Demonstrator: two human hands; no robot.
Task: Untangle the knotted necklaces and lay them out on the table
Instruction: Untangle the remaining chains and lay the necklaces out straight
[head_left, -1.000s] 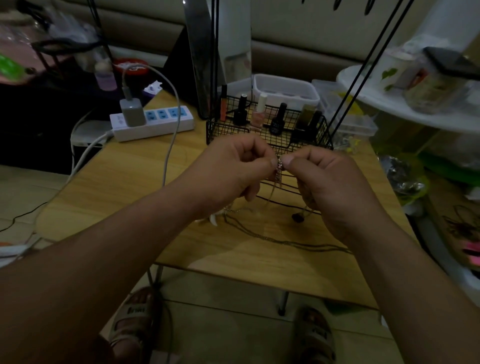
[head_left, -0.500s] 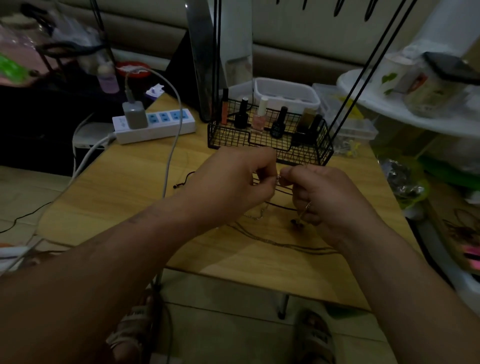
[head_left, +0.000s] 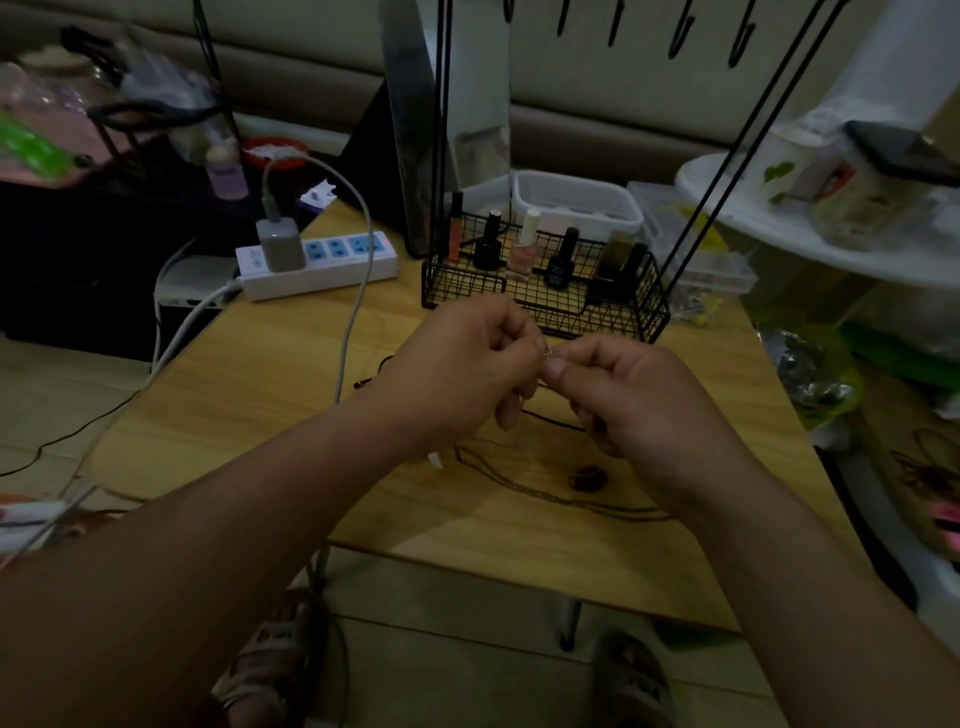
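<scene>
Pale wood makes up the table (head_left: 249, 400) over which both hands are raised, meeting fingertip to fingertip. The left hand (head_left: 462, 374) has its fingers curled, thumb and forefinger nipping a tiny glinting bit of chain (head_left: 547, 352). The right hand (head_left: 654, 410) pinches the same bit from the other side, its thumbnail turned upward and its remaining fingers folded under. The picture is too dim to tell whether that glinting bit is a knot or a clasp. Below and between the hands, the rest of the necklaces (head_left: 545, 496) lie slack on the wood as thin looping strands that run under the right wrist. A dark oval pendant (head_left: 586, 478) rests among them just beneath the right hand, and a small white piece (head_left: 435, 460) shows under the left wrist. A dark cord (head_left: 550, 419) crosses the gap beneath the curled fingers, and another dark cord end (head_left: 363, 383) lies just left of the left hand. Just beyond the knuckles stands a black wire basket (head_left: 467, 291) holding nail polish bottles (head_left: 488, 244). Farther off, beyond and left of the left hand, a white power strip (head_left: 332, 270) carries a grey charger (head_left: 280, 244), whose white cable (head_left: 358, 291) trails down past the left forearm.
</scene>
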